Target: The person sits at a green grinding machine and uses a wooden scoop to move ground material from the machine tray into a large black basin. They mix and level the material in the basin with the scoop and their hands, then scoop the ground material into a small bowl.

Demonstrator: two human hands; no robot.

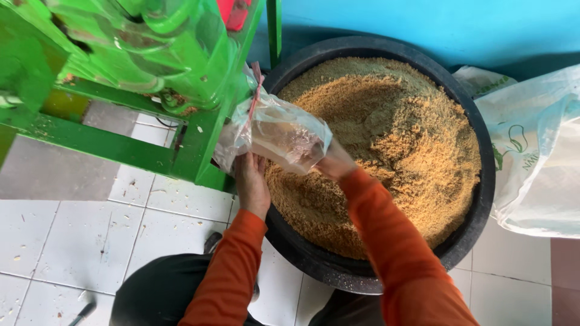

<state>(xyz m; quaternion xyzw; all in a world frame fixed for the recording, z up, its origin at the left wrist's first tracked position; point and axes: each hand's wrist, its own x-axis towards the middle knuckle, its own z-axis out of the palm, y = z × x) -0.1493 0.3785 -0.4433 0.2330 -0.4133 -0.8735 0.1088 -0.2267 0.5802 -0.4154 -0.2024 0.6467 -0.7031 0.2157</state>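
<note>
Two hands work one clear plastic bag (284,136) above the near-left rim of a black tub (483,199) heaped with brown granular meal (393,139). Left hand (251,181) is closed on the bag's underside; right hand (334,162) is partly hidden inside the bag's mouth, grip unclear. Judged step: filling the bag. Next move calls for holding the mouth open and level beside the green machine (151,54).

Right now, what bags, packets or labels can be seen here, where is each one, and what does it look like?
Clear plastic bag: held in both hands at the left rim of the black tub, crumpled, with a reddish strip along one edge.
White sack: on the floor right of the tub, translucent, with green printed markings.
No signs or screens in view.
</note>
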